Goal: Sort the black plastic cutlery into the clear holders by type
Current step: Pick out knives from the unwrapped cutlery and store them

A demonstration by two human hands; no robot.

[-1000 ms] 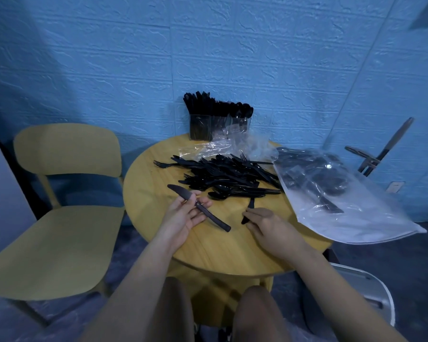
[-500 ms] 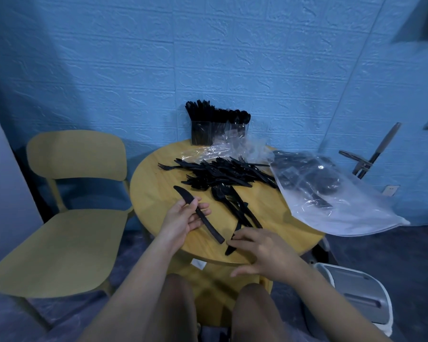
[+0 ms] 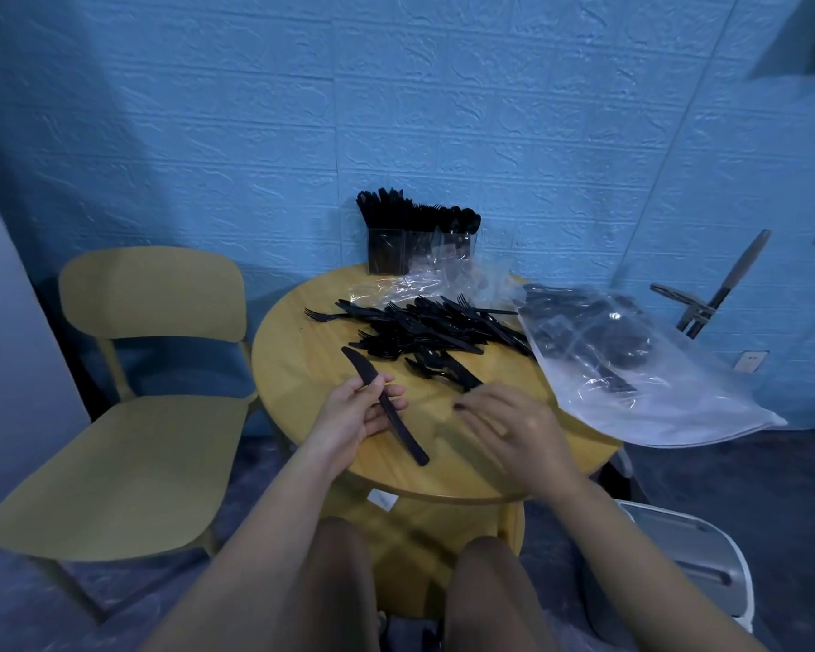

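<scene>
Fingers of left hand (image 3: 349, 414) clamped round slim matte-black knife (image 3: 383, 403); right hand (image 3: 514, 428) blurred, grip unclear.

No writing can be read on anything.

Centre frame, the round table (image 3: 302, 369) looks like smooth light wood with a soft sheen. The heaped cutlery (image 3: 424, 327) is black plastic, and at right lies a glossy, crinkled clear plastic bag (image 3: 669, 397).
</scene>
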